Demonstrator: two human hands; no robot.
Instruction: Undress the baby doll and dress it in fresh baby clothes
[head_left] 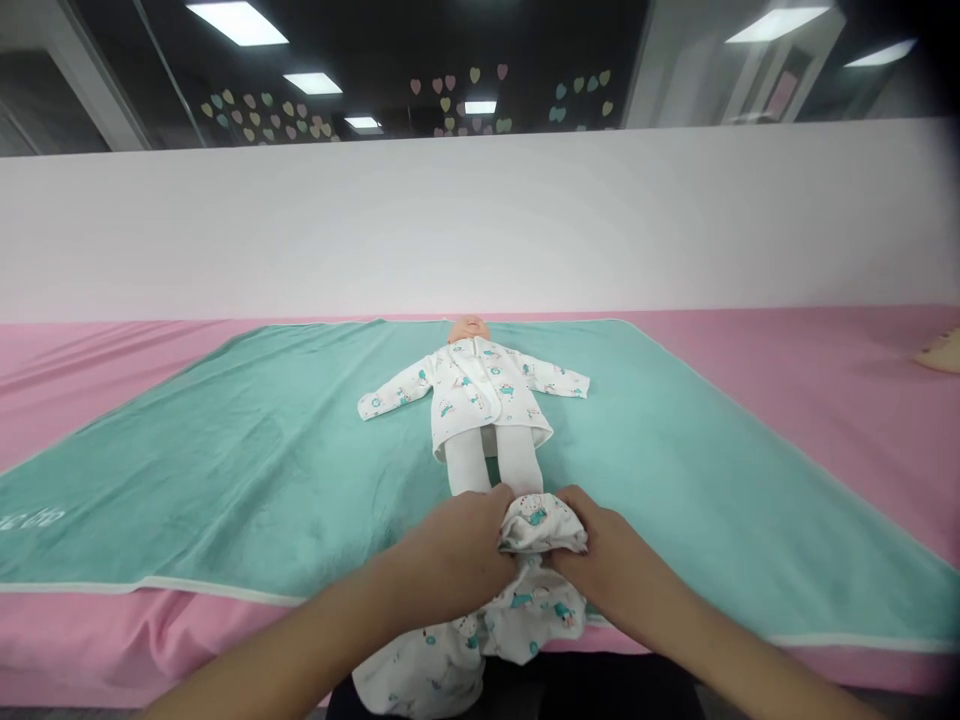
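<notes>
A baby doll (469, 328) lies on its back, its head at the far end. It wears a white jacket (465, 390) with a small teal and red print, the sleeves spread to both sides. Two white legs (519, 458) point toward me. At the feet, my left hand (469, 550) and my right hand (600, 550) grip a pair of printed baby trousers (536, 615) from either side, with part of the cloth bunched between them. The rest of the trousers hangs down over the near edge. The doll's feet are hidden behind my hands and the cloth.
Under the doll is a teal blanket (285, 450) with white edging, laid over a pink sheet (810, 390). A white wall (480, 220) rises behind, with dark glass and heart stickers above. A beige object (941, 352) shows at the right edge.
</notes>
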